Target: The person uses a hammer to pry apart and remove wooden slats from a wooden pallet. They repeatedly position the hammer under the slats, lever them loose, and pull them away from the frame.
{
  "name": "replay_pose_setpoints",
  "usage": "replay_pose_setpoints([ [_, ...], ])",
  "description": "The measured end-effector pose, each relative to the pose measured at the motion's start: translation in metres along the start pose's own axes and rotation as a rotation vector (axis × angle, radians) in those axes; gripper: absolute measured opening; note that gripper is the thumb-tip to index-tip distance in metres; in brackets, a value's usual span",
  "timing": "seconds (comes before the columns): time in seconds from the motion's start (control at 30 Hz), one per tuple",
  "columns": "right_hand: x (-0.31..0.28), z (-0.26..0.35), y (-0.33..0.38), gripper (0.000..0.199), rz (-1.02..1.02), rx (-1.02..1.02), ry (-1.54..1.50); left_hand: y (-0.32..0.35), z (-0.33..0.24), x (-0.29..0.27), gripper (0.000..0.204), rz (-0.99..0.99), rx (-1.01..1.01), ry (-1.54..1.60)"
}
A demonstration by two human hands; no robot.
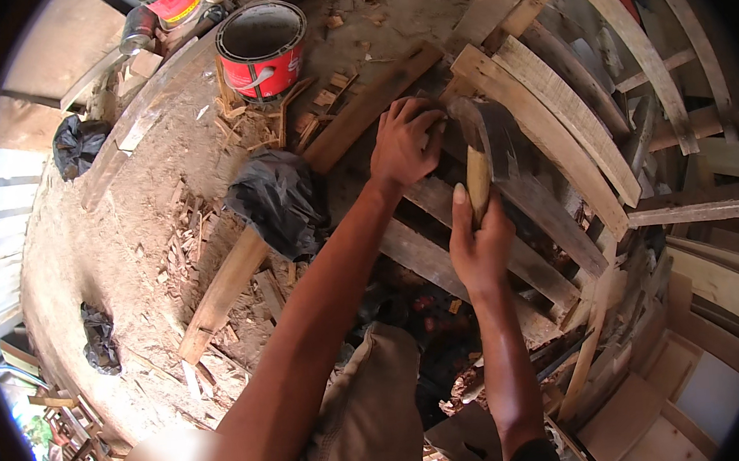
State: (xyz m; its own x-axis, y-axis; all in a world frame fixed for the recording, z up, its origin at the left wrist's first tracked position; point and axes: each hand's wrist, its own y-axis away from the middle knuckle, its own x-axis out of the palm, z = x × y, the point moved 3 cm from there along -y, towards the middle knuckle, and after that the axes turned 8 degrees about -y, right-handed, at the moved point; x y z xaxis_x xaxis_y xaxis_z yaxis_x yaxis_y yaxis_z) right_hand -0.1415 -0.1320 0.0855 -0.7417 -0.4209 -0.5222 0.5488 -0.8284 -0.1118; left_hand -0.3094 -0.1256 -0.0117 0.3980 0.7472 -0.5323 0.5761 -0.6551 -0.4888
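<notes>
Tool (pixel 476 174) (wooden-handled) in right hand (pixel 484 246)

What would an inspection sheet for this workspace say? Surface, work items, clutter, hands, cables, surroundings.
Surface: bare dirt ground, strewn with wood chips.
Work items: wood-handled tool with a dark metal head; weathered planks set with gaps between them.
Clutter: red bucket; crumpled black plastic bag beside the left forearm.
Hands: right hand closed around the tool's handle; left hand near the tool's head, fingers curled, grip unclear.
Cables: nothing seen clearly.
Surroundings: curved wooden pieces and stacked boards at right; corrugated sheet at left.
</notes>
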Motion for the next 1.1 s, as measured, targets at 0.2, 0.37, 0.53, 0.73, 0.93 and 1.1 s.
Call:
replay_pose_setpoints([
  [0.2, 0.006, -0.034, 0.021, 0.039, -0.025, 0.071, -0.206, -0.012, 0.020, 0.001, 0.058, 0.019, -0.621, 0.093],
  [0.37, 0.011, -0.025, 0.013, 0.041, 0.082, 0.347, -0.314, -0.020, 0.012, 0.003, 0.085, 0.353, -0.822, -0.124],
  [0.53, 0.015, -0.015, 0.007, 0.041, -0.036, 0.132, -0.477, -0.017, 0.009, 0.005, 0.084, 0.369, -0.887, -0.157],
  [0.73, 0.015, -0.014, 0.000, 0.044, 0.116, 0.181, -0.111, -0.021, 0.012, -0.002, 0.086, 0.359, -0.856, -0.153],
  [0.93, 0.016, -0.013, 0.012, 0.036, -0.122, -0.275, -0.251, -0.019, 0.002, -0.002, 0.089, 0.378, -0.856, -0.070],
  [1.1, 0.020, -0.036, 0.005, 0.040, 0.044, 0.043, -0.079, -0.019, 0.015, 0.002, 0.089, 0.341, -0.828, -0.101],
])
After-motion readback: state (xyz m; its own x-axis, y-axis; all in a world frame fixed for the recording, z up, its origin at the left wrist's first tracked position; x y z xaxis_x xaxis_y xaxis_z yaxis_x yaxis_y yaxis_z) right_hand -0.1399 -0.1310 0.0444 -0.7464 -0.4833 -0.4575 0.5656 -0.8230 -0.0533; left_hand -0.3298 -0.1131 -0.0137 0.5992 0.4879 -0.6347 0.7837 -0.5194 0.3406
